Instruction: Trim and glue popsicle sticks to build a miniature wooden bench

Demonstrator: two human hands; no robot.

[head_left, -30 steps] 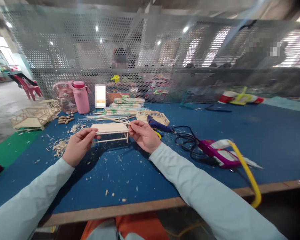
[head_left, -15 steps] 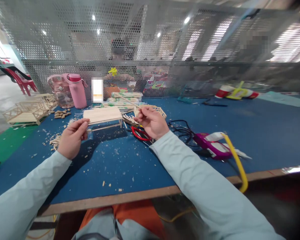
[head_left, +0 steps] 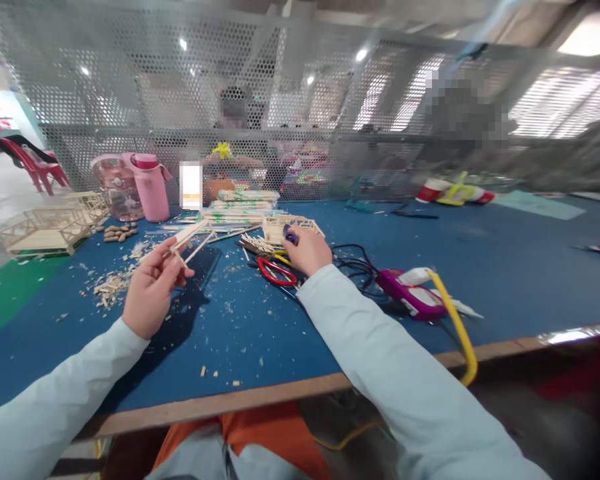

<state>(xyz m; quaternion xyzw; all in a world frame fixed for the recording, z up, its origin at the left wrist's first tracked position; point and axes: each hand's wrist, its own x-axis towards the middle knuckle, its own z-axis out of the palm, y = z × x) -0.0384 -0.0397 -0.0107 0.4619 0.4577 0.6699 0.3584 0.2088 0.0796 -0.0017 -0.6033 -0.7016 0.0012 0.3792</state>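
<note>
My left hand (head_left: 155, 287) is closed on a small wooden stick frame (head_left: 193, 241), which is tilted above the blue table with its thin legs pointing right. Between the fingers of my right hand (head_left: 303, 248) is a small dark blue object (head_left: 291, 235), too small to name. That hand is just above and in front of another stick structure (head_left: 300, 225). Loose short sticks (head_left: 260, 244) lie left of it, next to pliers with red handles (head_left: 276, 271).
Wood scraps (head_left: 111, 287), peanuts (head_left: 120, 233), a pink bottle (head_left: 151, 190) and stick models (head_left: 45, 230) stand left. Bagged sticks (head_left: 245, 203) lie behind. A purple glue gun (head_left: 413, 293) with black cable is at right, before the perforated screen (head_left: 330, 100).
My left hand has turned the stick frame from nearly level to tilted edge-on. My right hand, which was raised with pinched fingers, now holds the dark blue object. The view has shifted slightly.
</note>
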